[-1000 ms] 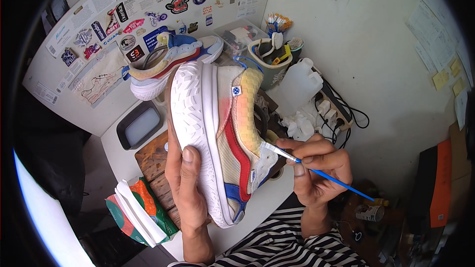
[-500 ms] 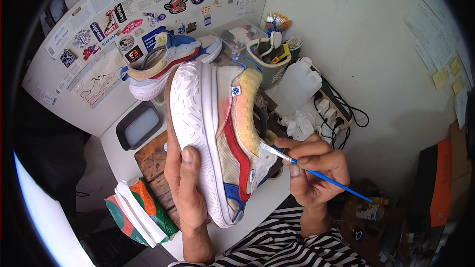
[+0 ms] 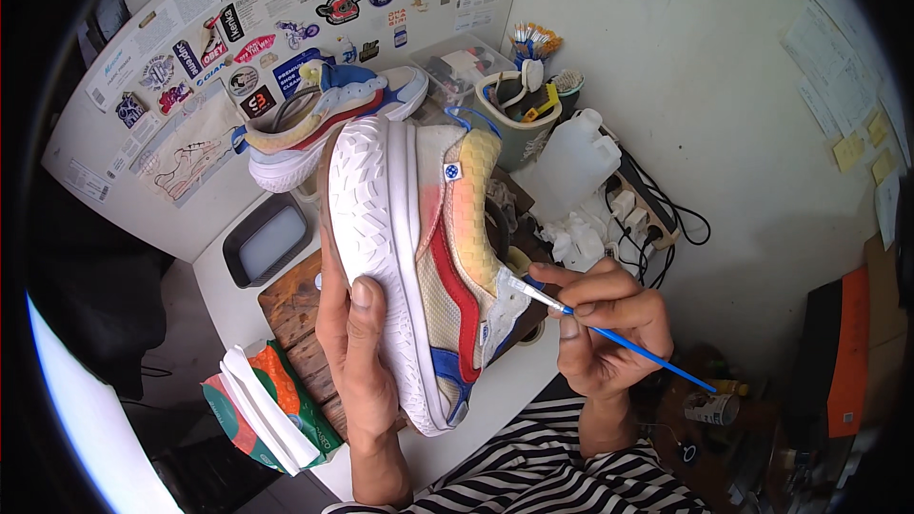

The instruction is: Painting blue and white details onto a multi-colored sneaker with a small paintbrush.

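Observation:
My left hand (image 3: 362,352) grips a sneaker (image 3: 447,305) by its thick white sole, thumb on the tread and the other fingers behind. The shoe is tipped on end with its side facing me: cream mesh, a red wavy stripe, a yellow woven-look collar and blue patches near the lower end. In a pinch, my right hand (image 3: 614,324) holds a thin paintbrush (image 3: 647,352) with a blue handle. The brush's pale tip touches the light grey panel by the shoe's opening, just below the yellow part.
A matching sneaker (image 3: 328,114) stands behind on the left. Beyond the shoe are a dark tray (image 3: 267,240), a tub of tools (image 3: 522,124), a white jug (image 3: 576,167), and a power strip (image 3: 640,214) with cables. A tissue pack (image 3: 271,409) lies near my left forearm on the table.
The sneaker and my left thumb have shifted very slightly. The brush tip stays against the grey panel, and my right hand is nearly still.

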`<state>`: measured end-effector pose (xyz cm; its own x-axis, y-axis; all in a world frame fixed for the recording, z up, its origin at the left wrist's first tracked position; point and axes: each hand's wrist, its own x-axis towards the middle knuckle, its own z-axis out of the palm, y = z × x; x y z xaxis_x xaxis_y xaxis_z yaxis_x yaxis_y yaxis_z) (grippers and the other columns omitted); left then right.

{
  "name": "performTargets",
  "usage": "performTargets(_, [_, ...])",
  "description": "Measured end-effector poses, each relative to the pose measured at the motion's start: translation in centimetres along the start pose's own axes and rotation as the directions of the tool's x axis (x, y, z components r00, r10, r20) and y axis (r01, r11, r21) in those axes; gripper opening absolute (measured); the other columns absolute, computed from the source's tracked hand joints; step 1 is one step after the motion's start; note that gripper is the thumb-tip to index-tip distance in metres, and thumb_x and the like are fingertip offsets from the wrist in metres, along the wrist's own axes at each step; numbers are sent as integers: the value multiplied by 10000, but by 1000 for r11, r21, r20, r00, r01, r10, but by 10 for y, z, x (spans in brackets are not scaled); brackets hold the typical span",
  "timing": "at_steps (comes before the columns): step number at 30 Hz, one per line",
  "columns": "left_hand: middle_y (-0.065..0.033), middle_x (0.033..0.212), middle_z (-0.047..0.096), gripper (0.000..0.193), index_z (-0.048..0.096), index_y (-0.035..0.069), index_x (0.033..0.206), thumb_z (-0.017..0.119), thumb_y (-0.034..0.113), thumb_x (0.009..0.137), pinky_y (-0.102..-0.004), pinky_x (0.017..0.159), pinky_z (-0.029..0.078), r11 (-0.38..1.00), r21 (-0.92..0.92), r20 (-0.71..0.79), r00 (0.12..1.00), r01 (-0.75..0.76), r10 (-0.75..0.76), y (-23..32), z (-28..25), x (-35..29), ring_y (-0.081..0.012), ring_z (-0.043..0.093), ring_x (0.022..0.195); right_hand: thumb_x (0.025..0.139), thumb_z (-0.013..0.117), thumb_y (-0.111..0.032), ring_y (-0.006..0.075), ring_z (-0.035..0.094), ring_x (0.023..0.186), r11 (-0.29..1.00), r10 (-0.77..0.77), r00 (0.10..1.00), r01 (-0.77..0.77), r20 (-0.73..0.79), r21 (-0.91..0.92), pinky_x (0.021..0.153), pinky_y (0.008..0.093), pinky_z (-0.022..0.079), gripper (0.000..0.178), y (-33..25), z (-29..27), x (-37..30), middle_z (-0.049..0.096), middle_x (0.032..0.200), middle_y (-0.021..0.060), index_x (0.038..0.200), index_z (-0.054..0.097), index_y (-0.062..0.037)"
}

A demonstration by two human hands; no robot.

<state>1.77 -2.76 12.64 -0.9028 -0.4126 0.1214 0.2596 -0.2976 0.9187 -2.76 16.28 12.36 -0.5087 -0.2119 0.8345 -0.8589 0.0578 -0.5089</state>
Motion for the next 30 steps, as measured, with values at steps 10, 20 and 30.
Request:
performTargets(10, [-212,1529,416,780,256,-28,1570,549,411,995,-391,1163,297,1000,-7,16,1000,2,-1,1,0,2,-264,443,1377,915,627,4,179,573,666,999,-12,1000,13,20,-36,779,429,632,206,-1,2,0,615,858,192,958,427,32])
performTargets(20, [-241,1491,454,771,286,-59,1548,492,422,982,-382,1156,329,975,169,-27,988,-145,151,-1,4,6,-292,489,1353,912,616,18,178,589,672,999,-44,999,43,-26,-33,854,524,618,170,2,1,-7,627,858,185,992,465,24])
performTargets(30, [-254,1579,343,750,213,-55,1568,545,297,995,-404,1196,217,973,149,44,984,-177,172,-2,-4,7,-285,364,1443,892,648,30,249,702,744,976,-7,999,-4,-49,-217,865,531,610,107,-9,12,-11,685,865,198,983,600,59])
